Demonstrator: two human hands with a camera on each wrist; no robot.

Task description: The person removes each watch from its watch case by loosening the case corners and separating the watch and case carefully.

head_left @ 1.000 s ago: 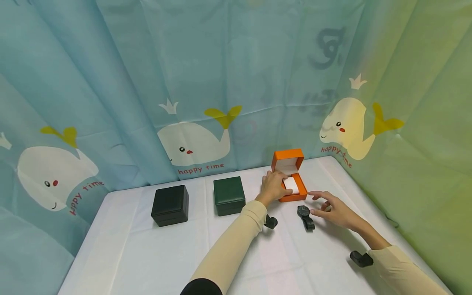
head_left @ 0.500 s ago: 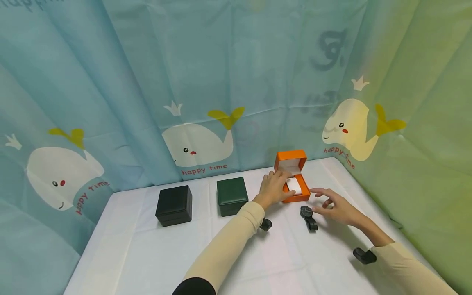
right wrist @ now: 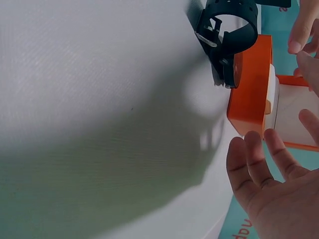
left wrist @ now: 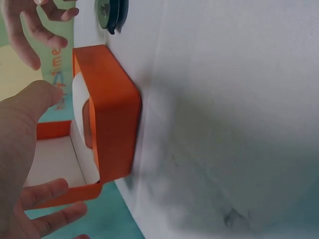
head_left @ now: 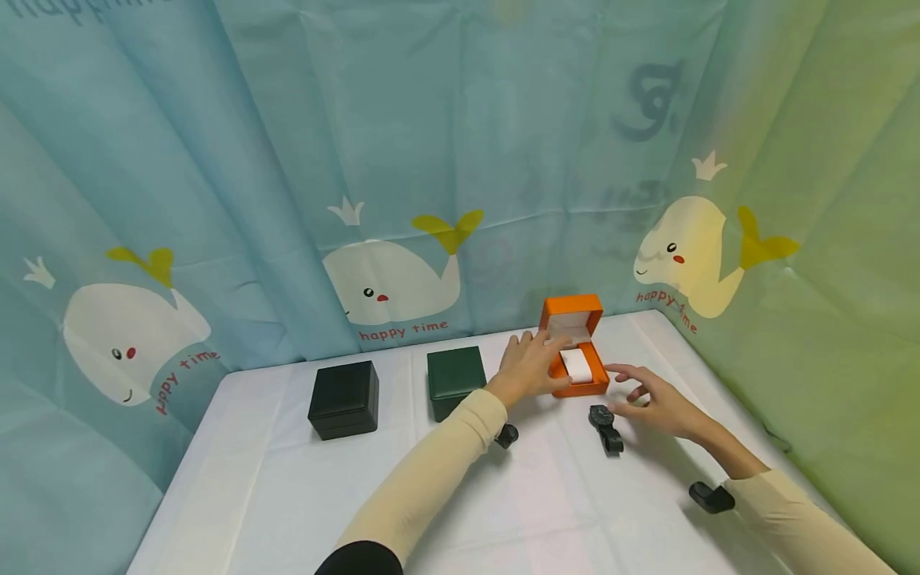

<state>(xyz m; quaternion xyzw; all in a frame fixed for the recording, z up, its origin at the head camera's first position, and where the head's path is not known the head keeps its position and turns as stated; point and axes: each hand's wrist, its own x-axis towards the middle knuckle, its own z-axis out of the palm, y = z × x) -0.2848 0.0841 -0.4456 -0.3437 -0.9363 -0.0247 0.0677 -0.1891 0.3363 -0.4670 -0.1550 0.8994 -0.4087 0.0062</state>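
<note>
An orange box stands at the back right of the table with its lid raised, and a white cushion sits inside it. My left hand is at the box's left side, its fingers and thumb spread apart around nothing. In the left wrist view, its thumb is apart from the cushion. Near the box's front right corner hovers my right hand, fingers loosely bent and holding nothing. A black watch with its strap closed in a loop lies in front of the box, close to the right thumb.
A green box and a black box, both closed, stand to the left on the white-covered table. A curtain with whale prints hangs along the table's back and right edges.
My left hand has drawn slightly left, away from the white cushion, showing more of it. The right hand stays nearly in place. The head view has shifted a little.
</note>
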